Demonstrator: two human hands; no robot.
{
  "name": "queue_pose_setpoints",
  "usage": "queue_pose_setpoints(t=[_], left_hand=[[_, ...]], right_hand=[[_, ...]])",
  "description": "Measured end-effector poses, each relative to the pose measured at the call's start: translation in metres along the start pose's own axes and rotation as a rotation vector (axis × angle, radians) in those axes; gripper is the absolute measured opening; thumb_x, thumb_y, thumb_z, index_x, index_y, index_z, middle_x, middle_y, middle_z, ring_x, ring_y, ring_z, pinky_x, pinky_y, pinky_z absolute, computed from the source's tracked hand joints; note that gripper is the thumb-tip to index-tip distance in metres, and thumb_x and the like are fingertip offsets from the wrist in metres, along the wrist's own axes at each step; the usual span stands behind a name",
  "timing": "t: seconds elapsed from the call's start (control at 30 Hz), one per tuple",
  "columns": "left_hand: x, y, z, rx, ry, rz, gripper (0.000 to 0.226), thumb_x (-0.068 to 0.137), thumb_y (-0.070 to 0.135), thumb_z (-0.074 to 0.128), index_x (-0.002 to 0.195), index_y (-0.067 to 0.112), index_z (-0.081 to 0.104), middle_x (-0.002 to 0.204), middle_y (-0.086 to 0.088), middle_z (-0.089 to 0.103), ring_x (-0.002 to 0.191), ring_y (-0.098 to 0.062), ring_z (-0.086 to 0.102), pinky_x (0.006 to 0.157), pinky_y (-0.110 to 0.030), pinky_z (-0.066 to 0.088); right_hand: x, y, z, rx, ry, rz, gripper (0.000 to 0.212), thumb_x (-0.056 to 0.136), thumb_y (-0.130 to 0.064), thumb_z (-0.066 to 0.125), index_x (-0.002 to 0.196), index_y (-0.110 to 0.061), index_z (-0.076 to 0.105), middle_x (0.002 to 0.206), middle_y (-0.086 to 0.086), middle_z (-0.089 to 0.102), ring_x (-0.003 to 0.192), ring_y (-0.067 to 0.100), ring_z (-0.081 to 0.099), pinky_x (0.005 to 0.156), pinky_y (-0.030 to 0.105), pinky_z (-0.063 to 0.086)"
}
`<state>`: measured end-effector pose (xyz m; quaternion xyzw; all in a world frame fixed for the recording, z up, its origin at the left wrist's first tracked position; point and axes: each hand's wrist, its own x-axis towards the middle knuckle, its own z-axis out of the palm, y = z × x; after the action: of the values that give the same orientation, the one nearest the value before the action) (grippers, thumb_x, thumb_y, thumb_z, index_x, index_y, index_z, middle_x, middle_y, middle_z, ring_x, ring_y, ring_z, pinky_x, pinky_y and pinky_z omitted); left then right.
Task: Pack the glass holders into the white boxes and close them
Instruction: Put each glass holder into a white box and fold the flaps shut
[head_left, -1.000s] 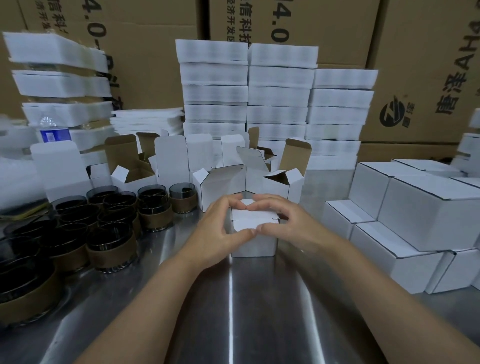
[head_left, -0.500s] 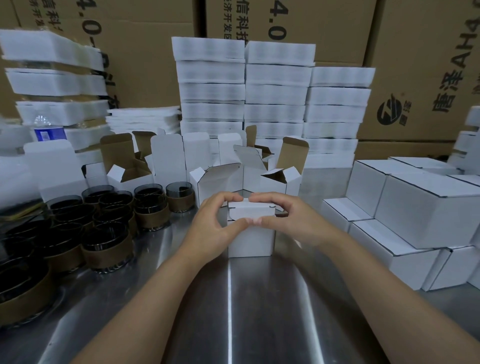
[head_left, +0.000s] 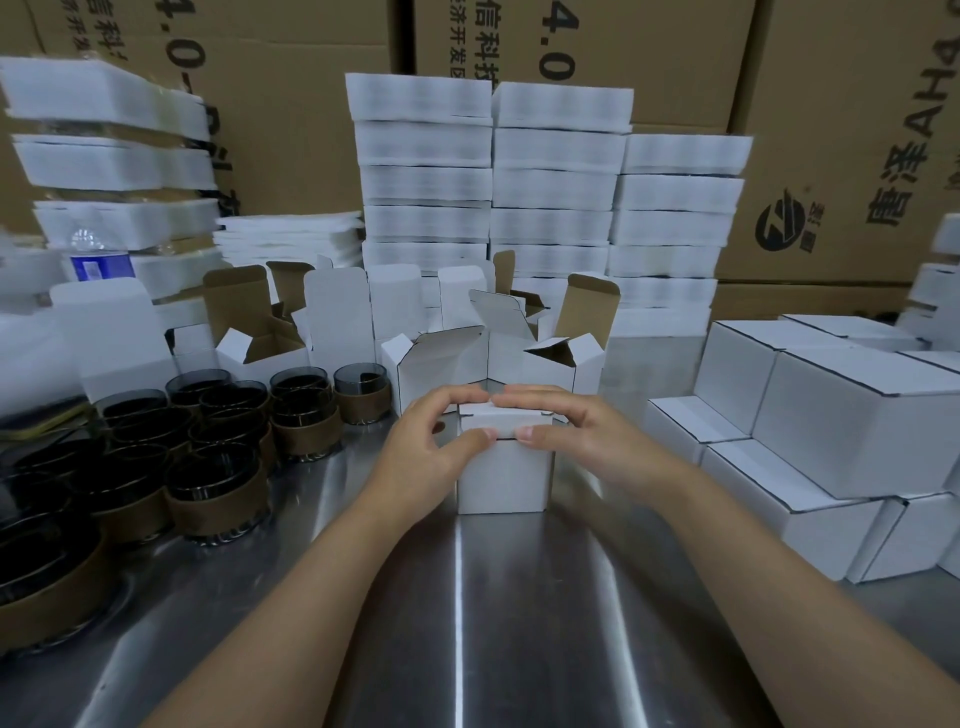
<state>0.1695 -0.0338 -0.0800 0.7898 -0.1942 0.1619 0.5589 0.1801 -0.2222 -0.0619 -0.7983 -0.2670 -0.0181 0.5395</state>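
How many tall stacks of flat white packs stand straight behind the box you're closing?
3, side by side: left stack, middle stack, shorter right stack. Their bases are hidden behind the open boxes; separate piles sit far left.

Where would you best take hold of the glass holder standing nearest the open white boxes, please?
Grip the glass holder round its brown band, coming down from its near side. It stands upright. A neighbouring holder crowds its left and an open box stands close on its right, so probably only the side facing you, over the table, leaves room for fingers.

Glass holders (head_left: 218, 441) left of box (head_left: 501, 478)
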Motion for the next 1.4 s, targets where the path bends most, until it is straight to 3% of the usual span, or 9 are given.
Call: queue_pose_setpoints(t=[0.13, 0.27, 0.37, 0.47, 0.67, 0.87, 1.17, 1.4], left_hand=[[0.001, 0.0, 0.001, -0.116, 0.032, -0.019, 0.024, 0.077, 0.034, 0.049, 0.094, 0.034, 0.066, 0.113, 0.018, 0.063, 0.114, -0.004, 0.054, 0.093, -0.017, 0.041], [0.002, 0.003, 0.002, -0.197, 0.048, -0.025, 0.031, 0.08, 0.035, 0.04, 0.091, 0.03, 0.07, 0.107, 0.019, 0.065, 0.103, 0.011, 0.056, 0.084, -0.004, 0.039], [0.004, 0.002, 0.003, -0.26, 0.074, -0.06, 0.026, 0.089, 0.026, 0.045, 0.086, 0.027, 0.071, 0.106, 0.016, 0.067, 0.106, 0.0, 0.059, 0.089, -0.014, 0.044], [0.005, 0.003, 0.002, -0.346, 0.085, -0.096, 0.037, 0.099, 0.009, 0.04, 0.085, 0.021, 0.072, 0.105, 0.013, 0.068, 0.103, -0.011, 0.061, 0.077, -0.012, 0.048], [0.006, 0.004, 0.003, -0.372, 0.091, -0.133, 0.027, 0.092, -0.002, 0.047, 0.089, 0.011, 0.07, 0.108, 0.009, 0.066, 0.095, -0.005, 0.06, 0.068, -0.006, 0.046], [0.009, -0.001, 0.002, -0.362, 0.097, -0.151, 0.03, 0.089, -0.005, 0.049, 0.083, 0.015, 0.071, 0.108, 0.011, 0.067, 0.089, -0.003, 0.06, 0.069, -0.007, 0.046], [0.009, -0.004, 0.001, -0.35, 0.085, -0.135, 0.031, 0.089, -0.006, 0.049, 0.082, 0.014, 0.072, 0.109, 0.011, 0.067, 0.08, 0.01, 0.061, 0.069, -0.006, 0.046], [0.007, -0.006, 0.004, -0.303, 0.058, -0.102, 0.015, 0.086, 0.0, 0.062, 0.083, 0.013, 0.068, 0.11, 0.013, 0.063, 0.085, 0.013, 0.062, 0.071, -0.004, 0.044]], right_hand=[[0.0, -0.001, 0.001, -0.013, 0.01, 0.01, 0.03, 0.089, -0.023, 0.063, 0.1, -0.051, 0.069, 0.127, -0.021, 0.055, 0.122, -0.01, 0.044, 0.112, 0.03, 0.03], [0.001, -0.002, 0.003, -0.007, 0.031, 0.05, 0.027, 0.097, -0.041, 0.044, 0.102, -0.049, 0.07, 0.131, -0.021, 0.054, 0.125, -0.007, 0.043, 0.112, 0.027, 0.028], [0.001, -0.001, 0.004, -0.002, 0.057, 0.048, 0.03, 0.098, -0.033, 0.046, 0.099, -0.049, 0.071, 0.122, -0.027, 0.059, 0.118, -0.011, 0.047, 0.106, 0.021, 0.032], [0.001, -0.001, 0.005, -0.005, 0.048, 0.026, 0.03, 0.098, -0.032, 0.048, 0.096, -0.053, 0.07, 0.114, -0.033, 0.06, 0.115, -0.014, 0.048, 0.098, 0.012, 0.033], [0.001, 0.0, 0.005, -0.036, 0.034, 0.027, 0.022, 0.092, -0.04, 0.054, 0.096, -0.057, 0.068, 0.125, -0.025, 0.054, 0.117, -0.019, 0.042, 0.094, 0.007, 0.031], [0.0, 0.0, 0.005, -0.014, 0.034, 0.032, 0.026, 0.094, -0.031, 0.056, 0.093, -0.052, 0.07, 0.122, -0.027, 0.054, 0.11, -0.026, 0.041, 0.082, -0.006, 0.031], [0.0, 0.0, 0.005, -0.029, 0.019, 0.019, 0.027, 0.093, -0.03, 0.056, 0.093, -0.052, 0.07, 0.128, -0.02, 0.055, 0.114, -0.023, 0.041, 0.085, -0.005, 0.031], [0.0, 0.0, 0.003, -0.037, -0.004, 0.02, 0.024, 0.094, -0.027, 0.056, 0.099, -0.047, 0.068, 0.126, -0.023, 0.053, 0.11, -0.029, 0.038, 0.082, -0.006, 0.03]])
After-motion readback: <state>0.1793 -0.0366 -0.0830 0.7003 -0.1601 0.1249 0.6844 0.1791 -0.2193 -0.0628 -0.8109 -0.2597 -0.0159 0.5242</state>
